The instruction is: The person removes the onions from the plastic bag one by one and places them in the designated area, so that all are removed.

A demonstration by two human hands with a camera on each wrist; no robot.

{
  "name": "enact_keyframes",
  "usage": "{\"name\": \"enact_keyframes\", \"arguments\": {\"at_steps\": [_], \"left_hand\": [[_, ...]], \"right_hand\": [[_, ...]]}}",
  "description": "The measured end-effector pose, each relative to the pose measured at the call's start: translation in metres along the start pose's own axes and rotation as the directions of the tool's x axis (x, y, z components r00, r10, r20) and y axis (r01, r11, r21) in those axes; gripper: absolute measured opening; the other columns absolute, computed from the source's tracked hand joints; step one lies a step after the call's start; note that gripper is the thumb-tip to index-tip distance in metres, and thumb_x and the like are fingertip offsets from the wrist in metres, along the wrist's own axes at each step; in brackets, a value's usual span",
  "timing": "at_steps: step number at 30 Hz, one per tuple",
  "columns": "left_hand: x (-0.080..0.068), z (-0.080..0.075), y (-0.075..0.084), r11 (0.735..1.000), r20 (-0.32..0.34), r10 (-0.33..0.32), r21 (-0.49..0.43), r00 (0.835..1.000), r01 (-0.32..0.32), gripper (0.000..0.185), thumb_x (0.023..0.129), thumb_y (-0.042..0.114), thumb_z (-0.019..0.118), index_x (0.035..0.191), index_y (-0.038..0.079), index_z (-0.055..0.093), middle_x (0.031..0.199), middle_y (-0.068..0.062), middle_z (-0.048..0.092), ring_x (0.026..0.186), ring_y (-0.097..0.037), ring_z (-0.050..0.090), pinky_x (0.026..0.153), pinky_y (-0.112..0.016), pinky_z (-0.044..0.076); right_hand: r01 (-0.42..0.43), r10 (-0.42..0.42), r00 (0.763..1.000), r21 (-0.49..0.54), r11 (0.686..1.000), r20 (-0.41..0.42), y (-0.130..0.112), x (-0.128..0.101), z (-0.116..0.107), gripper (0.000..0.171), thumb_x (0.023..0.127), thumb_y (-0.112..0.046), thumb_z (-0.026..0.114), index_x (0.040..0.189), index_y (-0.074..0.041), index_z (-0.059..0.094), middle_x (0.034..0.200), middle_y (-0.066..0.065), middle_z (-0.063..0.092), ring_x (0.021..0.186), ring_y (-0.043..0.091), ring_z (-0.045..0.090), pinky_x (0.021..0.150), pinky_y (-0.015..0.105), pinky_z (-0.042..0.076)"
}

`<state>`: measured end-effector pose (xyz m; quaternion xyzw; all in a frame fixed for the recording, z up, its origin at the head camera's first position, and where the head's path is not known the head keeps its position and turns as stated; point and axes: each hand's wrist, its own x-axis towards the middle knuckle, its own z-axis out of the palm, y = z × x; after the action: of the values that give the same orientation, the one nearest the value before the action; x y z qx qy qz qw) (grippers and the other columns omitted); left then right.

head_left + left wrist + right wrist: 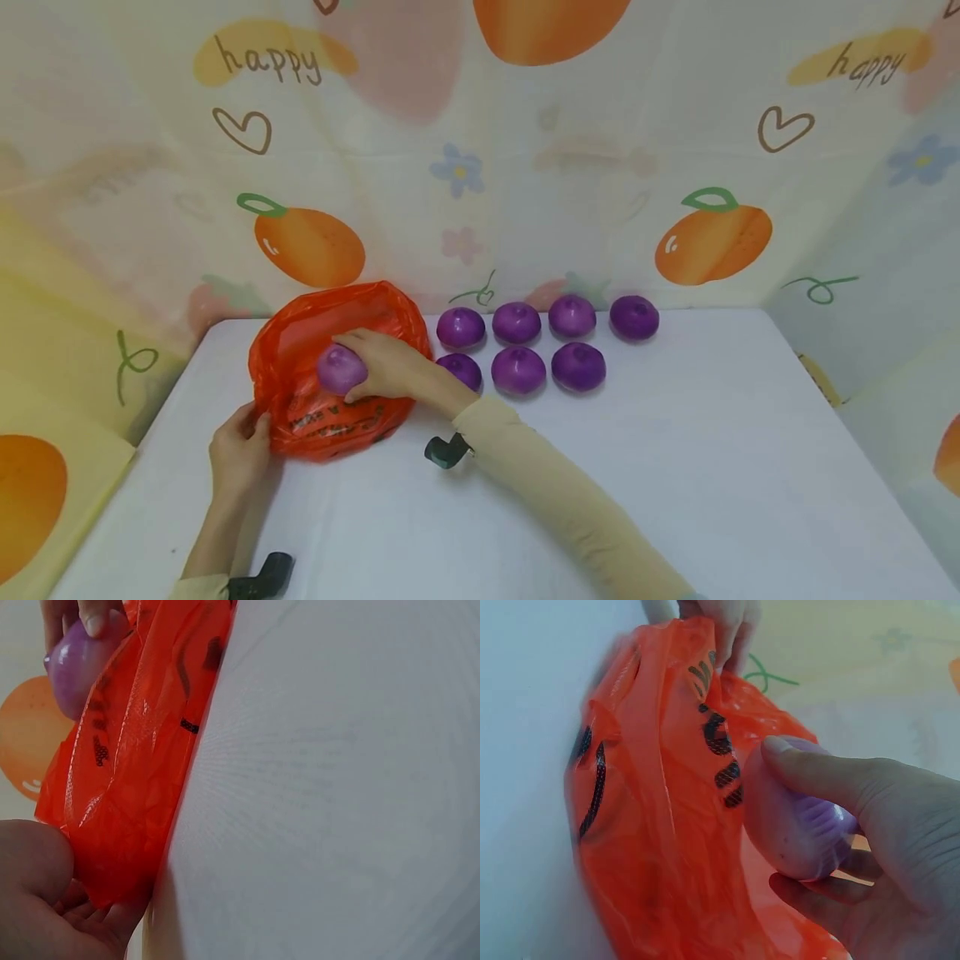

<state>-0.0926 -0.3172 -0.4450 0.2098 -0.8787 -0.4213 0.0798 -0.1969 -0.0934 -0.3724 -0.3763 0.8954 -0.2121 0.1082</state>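
My right hand (386,364) holds a purple onion (341,369) over the wide mouth of a red plastic bag (264,358). In the right wrist view the thumb lies on top of this onion (791,825), and the fingers curl under it. At the bag's near left rim, my left hand (238,450) pinches the plastic between thumb and fingers. The left wrist view shows that grip low on the red film (124,817), which carries black print.
Right of the bag, several more purple onions (518,371) stand in two rows on the white table (675,467). My right forearm partly covers the nearest one (461,369). A fruit-printed cloth (510,225) hangs behind the table.
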Motion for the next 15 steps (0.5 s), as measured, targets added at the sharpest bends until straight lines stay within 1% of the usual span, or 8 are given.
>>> {"name": "enact_keyframes", "arguments": {"at_steps": [7,8,10,13,15], "left_hand": [[0.0,0.001,-0.001,1.0,-0.003,-0.003,0.012,1.0,0.003,0.043,0.103,0.014,0.041,0.14,-0.008,0.046,0.137,-0.031,0.051,0.124,-0.042,0.051,0.099,-0.047,0.043],[0.0,0.002,0.0,1.0,-0.003,-0.003,0.014,1.0,0.003,0.043,0.103,0.014,0.041,0.14,-0.008,0.046,0.136,-0.03,0.051,0.124,-0.042,0.052,0.099,-0.046,0.043],[0.0,0.002,0.001,1.0,-0.006,0.001,0.016,1.0,-0.001,0.043,0.103,0.015,0.042,0.139,-0.008,0.048,0.135,-0.031,0.052,0.122,-0.042,0.053,0.097,-0.035,0.047],[0.001,0.001,0.002,1.0,-0.005,-0.011,0.017,1.0,0.012,0.044,0.103,0.015,0.041,0.139,-0.008,0.047,0.135,-0.03,0.052,0.122,-0.04,0.054,0.097,-0.032,0.047],[0.0,0.0,0.002,1.0,-0.001,-0.025,0.014,1.0,0.025,0.044,0.103,0.014,0.041,0.14,-0.008,0.047,0.136,-0.03,0.051,0.122,-0.039,0.054,0.098,-0.032,0.047]], "right_hand": [[0.018,-0.018,1.0,0.032,0.999,-0.012,0.002,-0.02,-0.011,0.089,0.081,-0.04,0.079,0.154,-0.02,0.032,0.153,0.0,0.038,0.136,0.013,0.04,0.108,0.03,0.038],[0.025,-0.025,1.0,0.034,0.999,-0.017,0.004,-0.023,-0.013,0.088,0.081,-0.039,0.079,0.154,-0.02,0.032,0.153,0.0,0.038,0.136,0.013,0.04,0.108,0.031,0.038],[0.041,-0.039,0.999,0.038,0.998,-0.031,0.006,-0.03,-0.018,0.088,0.081,-0.038,0.079,0.154,-0.02,0.032,0.153,0.0,0.038,0.136,0.014,0.04,0.108,0.032,0.039],[0.06,-0.058,0.997,0.035,0.998,-0.053,0.013,-0.04,-0.024,0.087,0.082,-0.038,0.079,0.153,-0.019,0.033,0.153,0.001,0.038,0.135,0.015,0.041,0.107,0.034,0.04],[0.064,-0.061,0.996,0.048,0.997,-0.061,0.018,-0.046,-0.027,0.086,0.082,-0.038,0.079,0.153,-0.019,0.033,0.153,0.002,0.038,0.135,0.016,0.043,0.107,0.035,0.041]]}}
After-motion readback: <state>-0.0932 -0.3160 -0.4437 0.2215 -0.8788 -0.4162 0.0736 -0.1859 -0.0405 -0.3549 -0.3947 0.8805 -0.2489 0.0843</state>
